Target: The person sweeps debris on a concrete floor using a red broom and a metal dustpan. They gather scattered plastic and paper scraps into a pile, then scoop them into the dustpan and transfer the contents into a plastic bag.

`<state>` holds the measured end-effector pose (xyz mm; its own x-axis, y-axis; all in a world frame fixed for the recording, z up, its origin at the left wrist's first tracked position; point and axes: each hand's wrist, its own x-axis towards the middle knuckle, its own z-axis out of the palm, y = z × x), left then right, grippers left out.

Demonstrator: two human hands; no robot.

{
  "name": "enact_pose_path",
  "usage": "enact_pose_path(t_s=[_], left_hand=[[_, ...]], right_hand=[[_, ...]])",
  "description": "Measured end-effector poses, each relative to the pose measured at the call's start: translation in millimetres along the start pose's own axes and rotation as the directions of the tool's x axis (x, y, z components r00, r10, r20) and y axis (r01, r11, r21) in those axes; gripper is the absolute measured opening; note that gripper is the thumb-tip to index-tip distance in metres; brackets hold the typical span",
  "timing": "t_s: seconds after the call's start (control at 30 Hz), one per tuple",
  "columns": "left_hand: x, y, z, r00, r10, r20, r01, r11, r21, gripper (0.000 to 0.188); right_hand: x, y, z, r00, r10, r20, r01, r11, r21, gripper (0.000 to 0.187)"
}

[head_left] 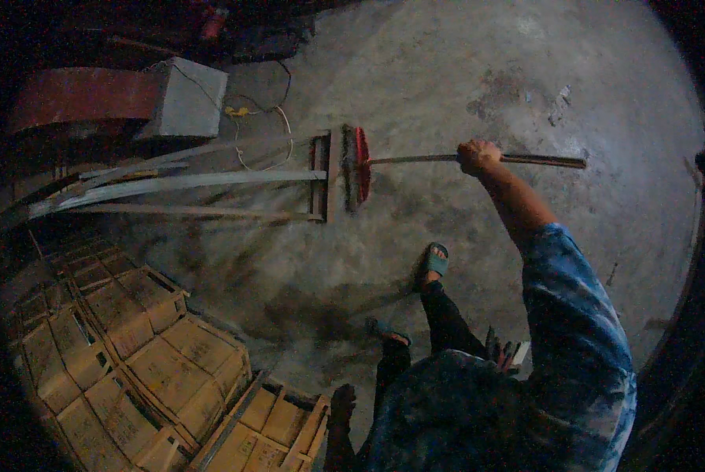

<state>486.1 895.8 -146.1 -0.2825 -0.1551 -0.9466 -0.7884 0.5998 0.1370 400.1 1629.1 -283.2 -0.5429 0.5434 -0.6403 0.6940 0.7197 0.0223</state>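
At two o'clock, the right hand (479, 156) has its fingers clamped around a broom handle (541, 160); the red broom head (362, 165) is at twelve. The left hand (342, 400) hangs at six, near cardboard cartons (186, 363), its fingers too dark to tell.

Right of centre, a broom (414, 159) is gripped by the right hand (478, 157), its head (363, 167) placed just right of a crosspiece (334, 177) to which long bars (211, 182) are joined from the left. Above the bars, at upper left, a block (187, 98) and a cable (291, 130) are seen. Cartons (183, 366) are ranged at lower left; just right of them the left hand (343, 401) is held. Sandals (437, 263) are planted below the broom.
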Motion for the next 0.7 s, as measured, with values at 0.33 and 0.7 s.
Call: enact_pose_path(t_s=[0.33, 0.7], left_hand=[[38, 63, 29, 0.898, 0.336, 0.283, -0.406, 0.882, 0.241, 0.05], [91, 235, 94, 0.712, 0.52, 0.472, -0.698, 0.448, 0.559, 0.046]], right_hand=[[-131, 270, 15, 0.876, 0.476, -0.085, -0.472, 0.879, 0.064, 0.027], [-450, 245, 248, 0.642, 0.624, 0.446, -0.451, -0.163, 0.877, 0.043]])
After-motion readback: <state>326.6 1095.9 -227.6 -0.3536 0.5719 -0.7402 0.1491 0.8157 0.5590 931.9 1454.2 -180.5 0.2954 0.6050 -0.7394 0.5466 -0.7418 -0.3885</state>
